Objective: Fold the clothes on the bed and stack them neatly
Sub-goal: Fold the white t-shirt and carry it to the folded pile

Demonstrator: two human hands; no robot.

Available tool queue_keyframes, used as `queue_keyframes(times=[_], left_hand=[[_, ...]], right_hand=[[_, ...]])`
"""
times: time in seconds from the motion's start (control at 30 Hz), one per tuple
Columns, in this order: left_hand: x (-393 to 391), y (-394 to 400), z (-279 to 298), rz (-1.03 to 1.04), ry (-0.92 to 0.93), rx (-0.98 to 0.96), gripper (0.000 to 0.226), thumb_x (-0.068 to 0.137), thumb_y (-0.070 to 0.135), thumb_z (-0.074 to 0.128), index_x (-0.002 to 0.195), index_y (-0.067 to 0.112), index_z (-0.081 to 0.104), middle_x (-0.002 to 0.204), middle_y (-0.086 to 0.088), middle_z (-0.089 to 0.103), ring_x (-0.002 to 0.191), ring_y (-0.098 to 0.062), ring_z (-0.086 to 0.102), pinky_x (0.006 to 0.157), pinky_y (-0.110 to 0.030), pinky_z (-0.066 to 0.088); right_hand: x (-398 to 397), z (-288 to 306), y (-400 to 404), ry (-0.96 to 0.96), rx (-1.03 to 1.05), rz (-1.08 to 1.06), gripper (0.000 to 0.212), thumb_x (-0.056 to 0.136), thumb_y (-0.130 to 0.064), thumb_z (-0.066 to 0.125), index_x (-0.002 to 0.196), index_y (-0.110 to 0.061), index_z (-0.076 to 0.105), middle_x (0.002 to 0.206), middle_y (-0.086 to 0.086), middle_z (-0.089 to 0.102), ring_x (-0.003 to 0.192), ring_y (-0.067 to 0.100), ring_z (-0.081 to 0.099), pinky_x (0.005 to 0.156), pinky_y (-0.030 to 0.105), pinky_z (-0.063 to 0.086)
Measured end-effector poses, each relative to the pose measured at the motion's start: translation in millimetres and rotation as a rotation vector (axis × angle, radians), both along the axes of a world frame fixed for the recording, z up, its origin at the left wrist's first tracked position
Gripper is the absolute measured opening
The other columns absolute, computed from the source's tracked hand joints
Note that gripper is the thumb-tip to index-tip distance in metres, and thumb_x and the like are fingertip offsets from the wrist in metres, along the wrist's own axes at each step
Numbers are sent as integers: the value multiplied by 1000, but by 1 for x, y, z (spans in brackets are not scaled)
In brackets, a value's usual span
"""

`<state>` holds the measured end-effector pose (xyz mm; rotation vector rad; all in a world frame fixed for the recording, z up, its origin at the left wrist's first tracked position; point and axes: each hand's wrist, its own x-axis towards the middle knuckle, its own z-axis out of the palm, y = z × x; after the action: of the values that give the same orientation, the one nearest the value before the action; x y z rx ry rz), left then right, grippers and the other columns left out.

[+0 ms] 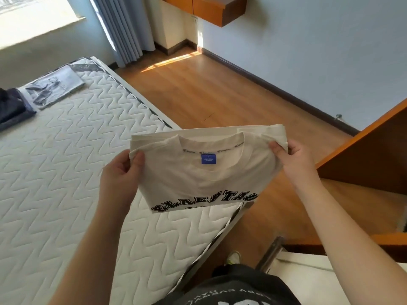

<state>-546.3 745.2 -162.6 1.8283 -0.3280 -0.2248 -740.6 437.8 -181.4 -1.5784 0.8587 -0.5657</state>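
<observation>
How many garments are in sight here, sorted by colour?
Cream: 1, the folded T-shirt gripped by the left hand and right hand.
Grey: 1, a folded printed garment on the mattress.
Dark navy: 1, a folded garment beside the grey one.
Total: 3

Both arms extended forward; left hand (122, 167) and right hand (293, 156) raised, fingers pinching.

Bright daylight from the window (33, 14); edges bend, slightly soft.
</observation>
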Motion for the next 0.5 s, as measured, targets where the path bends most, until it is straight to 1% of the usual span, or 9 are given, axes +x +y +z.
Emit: queue_keyframes(times=[0.03,0.1,0.17,0.3,0.33,0.37,0.43,0.47,0.5], left_hand=[[0,-10,1,-16,-3,2,18,93,40,57,90,30,71,78,10,70,71,-1,58,64,-16,46],[2,-27,2,-38,10,-17,16,96,34,57,91,28,72,78,13,70,71,1,59,63,-10,45],[7,-40,0,-48,33,-36,16,97,27,58,91,27,72,78,12,71,71,1,60,63,-9,46],[21,-60,-11,-61,71,-48,16,97,26,59,89,29,73,79,9,70,73,-2,60,64,-13,48],[25,-64,-14,-68,76,-44,15,96,27,59,89,28,73,79,8,69,73,-3,59,65,-16,48],[29,-69,-17,-77,81,-39,15,96,29,60,88,28,72,79,6,68,73,-5,58,68,-20,47],[36,-78,-22,-108,105,-30,14,94,34,61,87,28,72,80,2,67,74,-6,57,71,-27,45],[40,-83,-23,-117,114,-38,15,92,38,61,86,28,72,80,-2,67,75,-8,57,72,-29,45],[44,-88,-25,-121,121,-48,18,89,42,61,86,27,71,81,-10,66,75,-10,56,72,-32,44]], right_hand=[[0,0,-9,-1,9,-4,27,76,-55,70,83,-30,75,97,18,71,80,15,59,75,37,46],[2,-1,-25,-3,22,-9,17,77,-53,69,82,-39,76,91,5,74,79,9,63,76,34,48],[3,-2,-37,-10,25,-5,13,79,-52,69,83,-42,75,87,-7,76,79,6,66,76,31,51],[6,-8,-52,-9,34,-22,10,82,-48,69,85,-43,76,91,-11,76,84,6,71,68,17,55],[7,-9,-54,-2,35,-25,9,82,-47,69,86,-42,76,92,-10,76,86,8,71,68,17,56],[8,-10,-55,6,32,-27,10,83,-45,69,87,-39,76,92,-9,76,88,11,72,71,21,57],[9,-10,-56,27,27,-57,12,85,-42,69,90,-34,76,94,-6,77,92,18,71,78,32,57],[9,-7,-56,30,21,-63,11,86,-41,69,91,-34,76,95,-6,77,93,18,71,79,33,56],[10,-4,-57,31,11,-52,10,87,-41,69,92,-35,76,96,-7,76,92,15,71,78,29,57]])
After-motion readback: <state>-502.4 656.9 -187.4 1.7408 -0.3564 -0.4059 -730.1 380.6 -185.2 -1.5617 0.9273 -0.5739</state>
